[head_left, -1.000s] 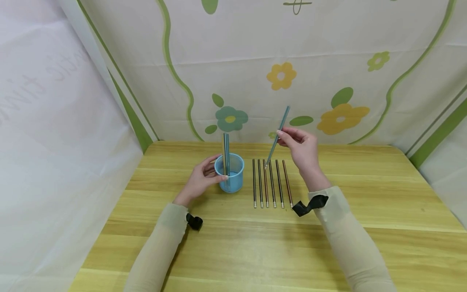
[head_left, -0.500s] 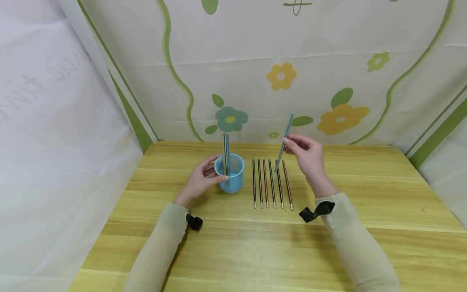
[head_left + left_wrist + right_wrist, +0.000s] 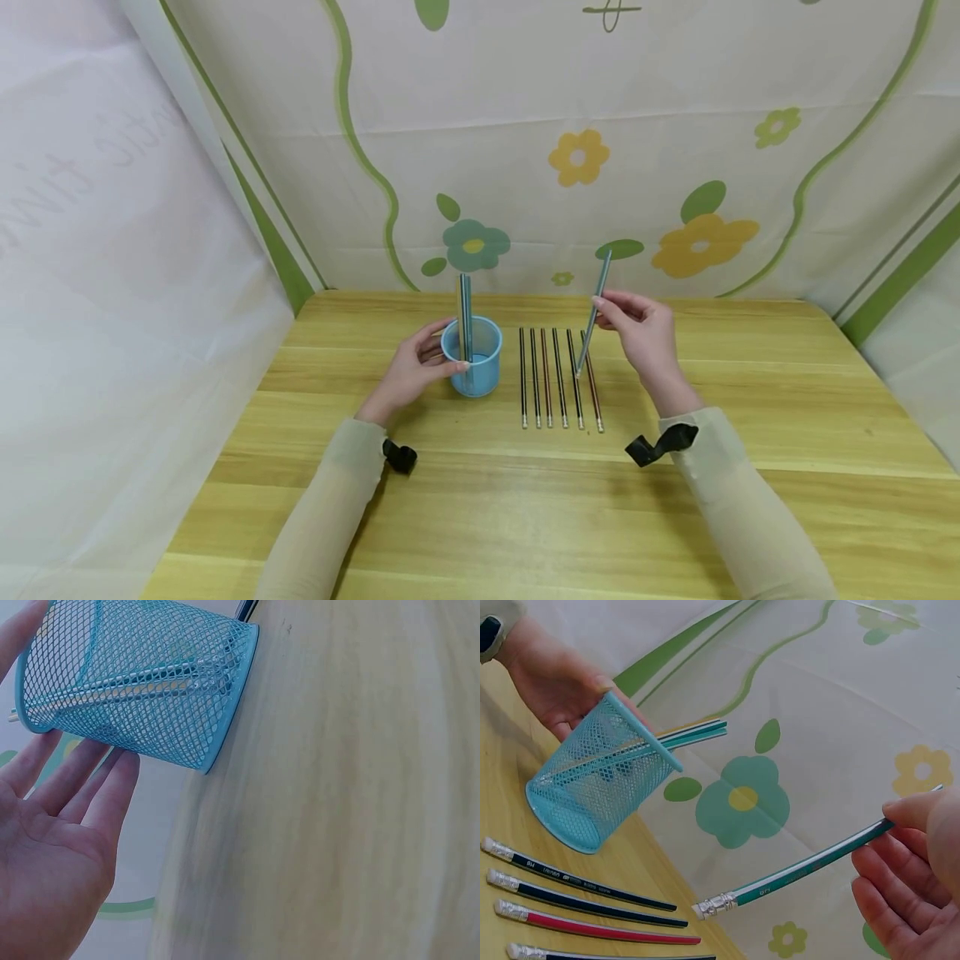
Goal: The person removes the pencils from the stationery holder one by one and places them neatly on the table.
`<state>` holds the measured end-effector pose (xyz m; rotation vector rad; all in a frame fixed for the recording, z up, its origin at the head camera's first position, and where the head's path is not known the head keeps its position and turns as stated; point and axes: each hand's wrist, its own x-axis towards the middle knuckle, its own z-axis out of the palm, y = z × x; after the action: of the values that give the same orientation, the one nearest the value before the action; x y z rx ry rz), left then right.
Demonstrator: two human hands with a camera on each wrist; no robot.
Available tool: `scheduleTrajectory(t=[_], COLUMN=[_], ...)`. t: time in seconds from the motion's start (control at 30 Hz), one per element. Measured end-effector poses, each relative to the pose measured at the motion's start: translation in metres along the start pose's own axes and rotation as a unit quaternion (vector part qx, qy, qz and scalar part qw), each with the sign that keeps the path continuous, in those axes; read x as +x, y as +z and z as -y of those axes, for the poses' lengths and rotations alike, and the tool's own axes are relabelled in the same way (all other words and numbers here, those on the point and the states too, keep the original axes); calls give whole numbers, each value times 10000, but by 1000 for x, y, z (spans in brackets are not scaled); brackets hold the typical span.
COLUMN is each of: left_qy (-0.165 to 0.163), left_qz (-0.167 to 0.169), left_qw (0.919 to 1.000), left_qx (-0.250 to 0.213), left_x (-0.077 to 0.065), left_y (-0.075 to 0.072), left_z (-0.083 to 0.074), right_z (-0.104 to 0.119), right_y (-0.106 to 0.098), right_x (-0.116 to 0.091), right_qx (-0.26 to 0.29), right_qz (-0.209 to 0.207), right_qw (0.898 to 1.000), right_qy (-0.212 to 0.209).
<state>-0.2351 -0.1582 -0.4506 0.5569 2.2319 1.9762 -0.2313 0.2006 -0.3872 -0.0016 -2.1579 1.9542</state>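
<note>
My left hand [image 3: 408, 367] holds a light blue mesh pencil cup [image 3: 483, 375], thumb at its near side and fingers around the far left. A few pencils [image 3: 716, 729], green among them, lean in the cup and stick out above the rim. To the right, my right hand [image 3: 643, 333] pinches a green pencil [image 3: 810, 876] between thumb and fingers. That pencil is tilted, its white eraser end pointing down, above the right end of a row of pencils on the table. In the left wrist view the left fingertips [image 3: 124, 769] touch the mesh wall.
Several black and red pencils [image 3: 558, 375] lie side by side on the wooden table [image 3: 487, 517], eraser ends toward me, just right of the cup. A flower-printed cloth [image 3: 637, 83] hangs behind the table, and a pale cloth [image 3: 112, 292] hangs at left.
My right hand has moved right and toward me with the green pencil, which has passed across the row and is now lower and more upright. The left hand and cup have stayed still.
</note>
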Motion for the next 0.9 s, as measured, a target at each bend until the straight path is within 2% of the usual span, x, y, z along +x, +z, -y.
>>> scheduleTrajectory(t=[0.33,0.9], left_qy=[37,28], left_qz=[-1,6], left_qw=[10000,10000], left_qx=[-7,20], left_x=[0,-1], left_y=[0,0], left_z=[0,-2], right_z=[-10,-23], right_y=[-10,-32], right_x=[-2,-3], right_qx=[-258,-238], right_qz=[38,126], right_qw=[9996,9990], right_qy=[57,353])
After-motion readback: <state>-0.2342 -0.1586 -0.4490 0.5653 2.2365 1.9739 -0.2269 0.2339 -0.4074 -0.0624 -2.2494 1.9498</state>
